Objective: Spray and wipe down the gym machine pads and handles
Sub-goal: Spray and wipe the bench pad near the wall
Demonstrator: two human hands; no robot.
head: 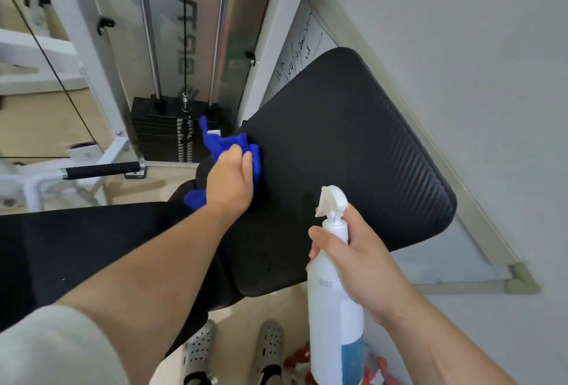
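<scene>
So left hand (229,180) fingers bunch the blue cloth (233,146) against the black pad (353,154); right hand (359,257) fingers wrap the spray bottle (333,301).

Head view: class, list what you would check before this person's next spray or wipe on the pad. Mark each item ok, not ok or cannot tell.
1. Cloth grip: the left hand holds the blue cloth: ok.
2. Contact: the blue cloth touches the black pad at its left edge: ok.
3. Bottle grip: the right hand is wrapped round the neck of the spray bottle: ok.
4. Liquid left: some blue liquid shows near the bottom of the bottle: ok.
5. Finger on the trigger: none shows on it: not ok.
6. Pad already wet with spray: cannot tell.
</scene>
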